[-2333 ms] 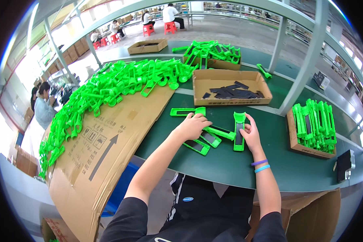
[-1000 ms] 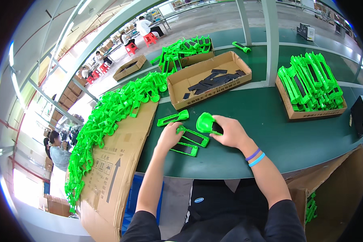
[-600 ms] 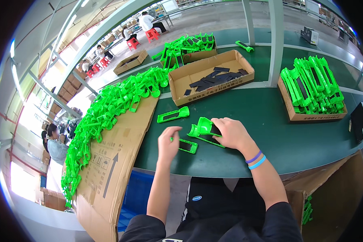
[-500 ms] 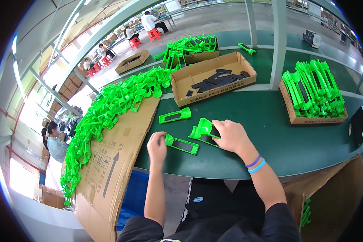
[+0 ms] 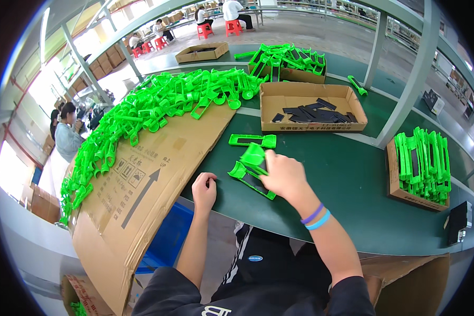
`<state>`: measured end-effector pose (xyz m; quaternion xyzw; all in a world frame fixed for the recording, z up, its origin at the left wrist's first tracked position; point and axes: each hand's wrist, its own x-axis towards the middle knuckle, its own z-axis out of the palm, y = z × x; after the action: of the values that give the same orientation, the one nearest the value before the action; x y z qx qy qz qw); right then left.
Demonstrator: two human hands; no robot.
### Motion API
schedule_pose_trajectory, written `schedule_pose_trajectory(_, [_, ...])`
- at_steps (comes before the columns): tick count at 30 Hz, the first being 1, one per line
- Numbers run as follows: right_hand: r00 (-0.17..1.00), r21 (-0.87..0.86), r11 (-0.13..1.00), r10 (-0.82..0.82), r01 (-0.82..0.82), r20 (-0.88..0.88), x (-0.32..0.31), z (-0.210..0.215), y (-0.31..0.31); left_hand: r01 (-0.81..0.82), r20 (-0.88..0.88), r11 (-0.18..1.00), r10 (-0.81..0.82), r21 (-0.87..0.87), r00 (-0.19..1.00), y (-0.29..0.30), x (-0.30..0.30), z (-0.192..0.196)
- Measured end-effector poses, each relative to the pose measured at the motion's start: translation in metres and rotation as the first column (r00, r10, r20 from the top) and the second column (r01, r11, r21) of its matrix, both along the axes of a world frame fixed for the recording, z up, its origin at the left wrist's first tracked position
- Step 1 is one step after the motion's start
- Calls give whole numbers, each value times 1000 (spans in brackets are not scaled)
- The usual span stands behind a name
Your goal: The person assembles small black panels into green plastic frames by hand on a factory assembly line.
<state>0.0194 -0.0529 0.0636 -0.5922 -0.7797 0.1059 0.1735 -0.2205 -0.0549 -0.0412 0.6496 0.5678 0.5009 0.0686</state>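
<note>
My right hand (image 5: 285, 176) is closed round a bright green plastic frame (image 5: 253, 155) with a dark insert. This frame is tilted over a second green frame (image 5: 237, 171), which lies on the green table and also has a dark strip. The overlap hides where the two touch. Just beyond them lies a third green frame (image 5: 271, 140) with a dark strip. To the left, near the cardboard edge, my left hand (image 5: 204, 190) hovers apart from the frames with fingers curled. Whether anything is inside that hand is hidden.
A big heap of green frames (image 5: 163, 95) covers a cardboard sheet (image 5: 158, 152) at left. A shallow box (image 5: 313, 127) of black strips stands beyond my hands. Another box (image 5: 416, 200), packed with green frames, sits right. Metal posts (image 5: 405, 100) rise behind. People sit far off.
My right hand has brought its frame left over the second frame. My left hand has drawn away from that frame's end. The view has swung, so the surroundings sit differently.
</note>
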Motion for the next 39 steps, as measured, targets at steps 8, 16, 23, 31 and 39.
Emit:
schedule_pose_trajectory(8, [974, -140, 984, 134, -109, 182, -46, -27, 13, 83, 227, 963, -23, -257, 974, 16, -4, 0])
schedule_pose_trajectory(16, [992, -141, 990, 3, -21, -128, -1, 3, -30, 176, -354, 972, -110, 159, 929, 133, 16, 4])
schedule_pose_trajectory(23, [889, -41, 990, -136, 132, -436, 105, -9, -53, 409, -345, 813, -556, -415, 756, 32, 65, 62])
schedule_pose_trajectory(31, [729, -198, 980, -159, 33, -666, 139, 7, -34, 762, -44, 627, -776, -162, 629, -14, 91, 40])
schedule_pose_trajectory(39, [752, 48, 790, -562, 612, -344, 286, 47, -231, 495, -313, 857, -513, -142, 799, 2, 63, 19])
